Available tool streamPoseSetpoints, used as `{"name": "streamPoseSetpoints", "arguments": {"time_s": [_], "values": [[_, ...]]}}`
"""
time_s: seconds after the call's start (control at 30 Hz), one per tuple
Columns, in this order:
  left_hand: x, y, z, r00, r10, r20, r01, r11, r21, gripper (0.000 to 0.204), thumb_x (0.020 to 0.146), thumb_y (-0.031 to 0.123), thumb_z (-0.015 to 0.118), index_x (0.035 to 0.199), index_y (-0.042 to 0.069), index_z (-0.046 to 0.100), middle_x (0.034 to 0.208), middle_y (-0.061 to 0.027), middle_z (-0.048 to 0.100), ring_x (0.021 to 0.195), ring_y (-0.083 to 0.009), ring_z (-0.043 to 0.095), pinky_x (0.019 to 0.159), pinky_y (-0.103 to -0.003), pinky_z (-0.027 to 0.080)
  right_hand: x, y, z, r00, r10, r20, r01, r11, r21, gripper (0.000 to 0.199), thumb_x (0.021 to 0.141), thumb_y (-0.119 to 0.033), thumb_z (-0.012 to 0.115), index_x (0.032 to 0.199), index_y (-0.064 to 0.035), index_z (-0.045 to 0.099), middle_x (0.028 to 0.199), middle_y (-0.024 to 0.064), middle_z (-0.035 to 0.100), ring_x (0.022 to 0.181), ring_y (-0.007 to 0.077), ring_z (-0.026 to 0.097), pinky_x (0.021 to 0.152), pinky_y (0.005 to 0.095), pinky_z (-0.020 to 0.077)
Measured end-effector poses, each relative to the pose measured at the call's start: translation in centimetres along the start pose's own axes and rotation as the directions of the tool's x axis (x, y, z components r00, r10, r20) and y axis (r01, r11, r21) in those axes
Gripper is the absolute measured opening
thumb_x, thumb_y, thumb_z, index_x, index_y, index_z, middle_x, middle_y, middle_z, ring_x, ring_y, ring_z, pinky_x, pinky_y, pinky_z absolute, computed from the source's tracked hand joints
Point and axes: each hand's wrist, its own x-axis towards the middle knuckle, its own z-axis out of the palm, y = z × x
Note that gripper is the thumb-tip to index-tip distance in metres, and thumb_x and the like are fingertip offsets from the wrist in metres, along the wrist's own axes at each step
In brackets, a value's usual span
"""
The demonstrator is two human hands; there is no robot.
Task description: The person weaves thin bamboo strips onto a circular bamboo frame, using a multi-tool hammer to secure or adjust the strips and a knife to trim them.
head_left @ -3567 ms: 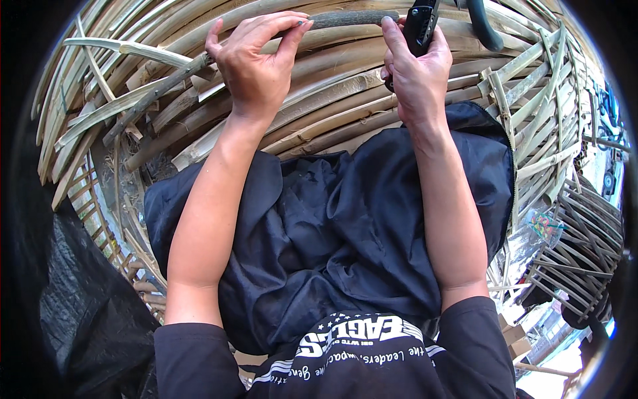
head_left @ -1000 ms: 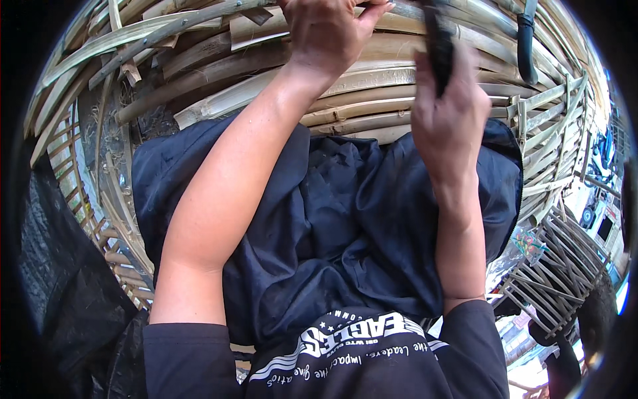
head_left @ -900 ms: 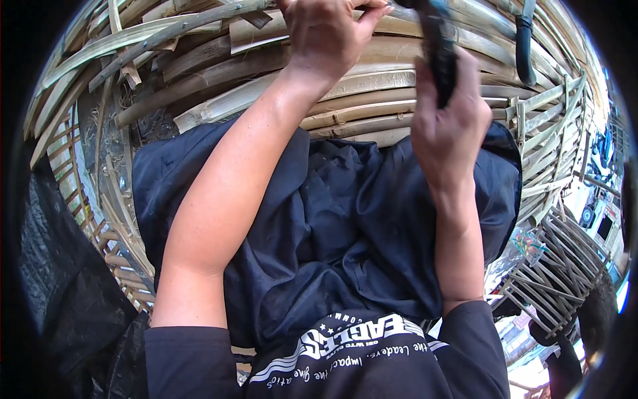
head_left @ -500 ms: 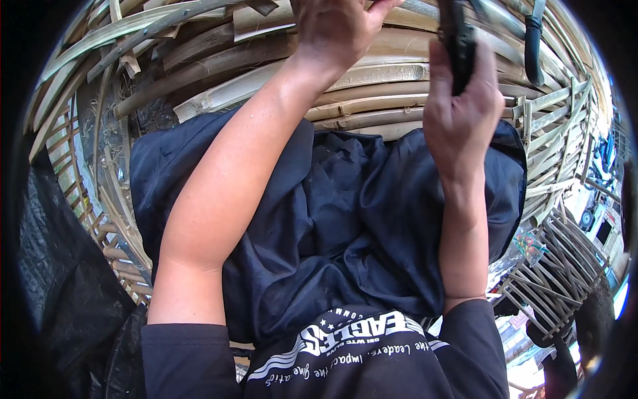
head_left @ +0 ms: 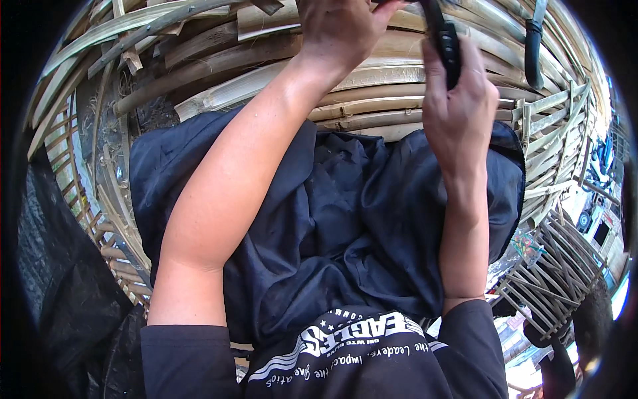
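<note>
My right hand (head_left: pixel 462 96) is closed round the black riveted handle of a knife (head_left: pixel 450 56), in front of my lap at the upper right. Its dark blade runs up past the picture's top edge, a little blurred. My left hand (head_left: pixel 342 30) reaches to the top edge, left of the knife. Its thumb points toward the blade and the fingers look curled, but their tips and whatever they hold are cut off. Beneath both hands lie split bamboo strips (head_left: pixel 372 106), side by side. Dark cloth (head_left: pixel 339 199) covers my lap.
A second tool with a black handle (head_left: pixel 533 56) stands among the bamboo at the upper right. Woven bamboo slats (head_left: pixel 551 133) curve along the right side. Black plastic sheeting (head_left: pixel 63 292) hangs at the left. A slatted bamboo piece (head_left: pixel 545 279) is at the lower right.
The knife in my right hand has tilted, its upper part swinging left toward my left hand, and its riveted handle side now shows. My left hand has barely shifted.
</note>
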Motion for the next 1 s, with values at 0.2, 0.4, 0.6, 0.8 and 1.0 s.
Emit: {"name": "streamPoseSetpoints", "arguments": {"time_s": [0.2,0.4,0.6,0.8,1.0], "values": [[0.1,0.0,-0.1,1.000,-0.012,0.013,0.011,1.000,0.012,0.009,0.083,0.016,0.081,0.077,0.015,0.075,0.078,0.0022,0.075,0.082,-0.0176,0.070,0.116,-0.057,0.022,-0.4,-0.3,0.3,0.987,-0.030,-0.156,0.049,0.991,0.123,0.027,0.098,-0.019,0.068,0.117,-0.0021,0.057,0.085,0.0234,0.070,0.080,0.0472,0.069,0.065,0.0486,0.0526],[0.3,0.2,-0.4,0.999,-0.006,0.048,0.006,1.000,-0.007,0.009,0.084,0.014,0.080,0.077,0.015,0.075,0.078,0.0021,0.075,0.082,-0.0179,0.070,0.116,-0.055,0.023,-1.2,-0.6,0.0,0.969,-0.012,-0.248,0.047,0.990,0.136,0.029,0.098,-0.020,0.067,0.117,-0.0017,0.056,0.081,0.0243,0.069,0.078,0.0483,0.068,0.066,0.0491,0.0525],[0.0,0.1,-0.2,1.000,0.023,0.011,-0.023,1.000,-0.006,0.007,0.084,0.015,0.081,0.078,0.015,0.075,0.080,0.0029,0.075,0.082,-0.0175,0.070,0.116,-0.053,0.023,-0.8,-0.7,-0.4,0.951,-0.077,-0.299,0.119,0.985,0.124,0.027,0.099,-0.020,0.068,0.116,-0.0027,0.057,0.082,0.0240,0.069,0.076,0.0461,0.069,0.064,0.0475,0.0529],[-0.2,0.1,-0.3,1.000,0.030,-0.005,-0.030,0.999,-0.014,0.006,0.084,0.014,0.080,0.079,0.015,0.076,0.074,0.0032,0.073,0.081,-0.0168,0.070,0.116,-0.053,0.024,-0.7,-0.8,-0.6,0.986,-0.013,-0.169,0.032,0.993,0.111,0.023,0.102,-0.022,0.067,0.110,-0.0011,0.061,0.080,0.0169,0.067,0.065,0.0238,0.062,0.064,0.0347,0.0507],[0.0,-0.2,-0.4,0.999,0.044,0.008,-0.044,0.999,0.009,0.010,0.084,0.014,0.081,0.077,0.015,0.075,0.076,0.0028,0.074,0.080,-0.0164,0.069,0.115,-0.053,0.024,-0.3,-0.7,-0.5,1.000,0.005,-0.027,-0.005,1.000,0.014,0.025,0.101,-0.020,0.068,0.113,0.0004,0.059,0.083,0.0179,0.070,0.068,0.0267,0.068,0.066,0.0357,0.0534]]}}
